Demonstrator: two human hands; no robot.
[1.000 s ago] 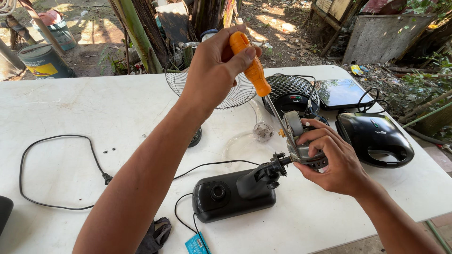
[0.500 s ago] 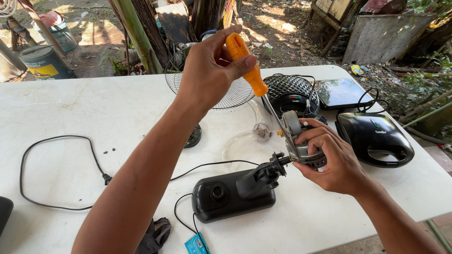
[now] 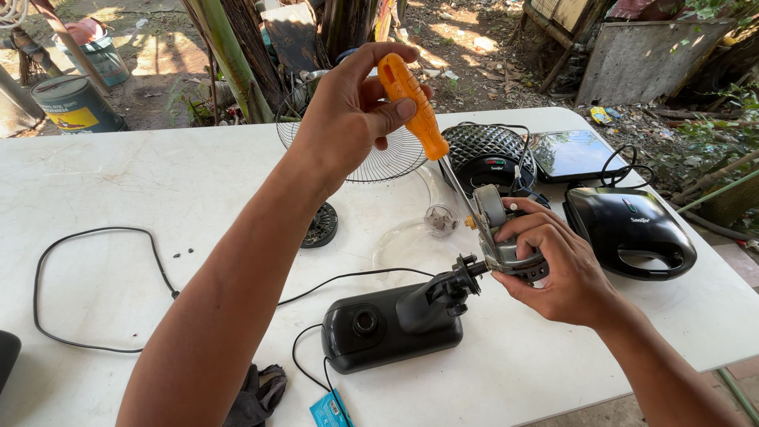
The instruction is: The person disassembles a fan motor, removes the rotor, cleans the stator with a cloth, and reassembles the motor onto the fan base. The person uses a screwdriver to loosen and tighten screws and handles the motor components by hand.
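L hand (image 3: 352, 115) is up high, fingers wrapped round the orange handle of a screwdriver (image 3: 411, 107); the thin shaft runs down and to the right toward the small grey fan motor (image 3: 498, 237). Tip looks seated at the motor's top/side, but exact contact is too small to tell. R hand (image 3: 553, 273) is clenched round the motor from the right, thumb and fingers cupping the metal housing, holding it just above the worktop (image 3: 118, 198) and right at the neck of the black fan base (image 3: 395, 324).

Risks as I judge them:
- Driver is held near the handle's end at a steep tilt, so if the tip isn't square in the screw it may cam out and jab the R fingers, which sit v. close to the tip.
- Motor is only hand-held, no clamp; a hard twist could spin it in the grip or strain the wires to the base.
- Loose bits: small dark specks (screws, prob.) (image 3: 183, 254) lie on the worktop near the black power cord (image 3: 95, 237), easy to brush off.
- Clear fan blade (image 3: 419, 229) and wire grille (image 3: 379, 154) sit just behind the motor; an elbow or slipped tool could knock them.
- Black sandwich maker (image 3: 628, 233) lies near the R wrist, crowding the pull-back room.
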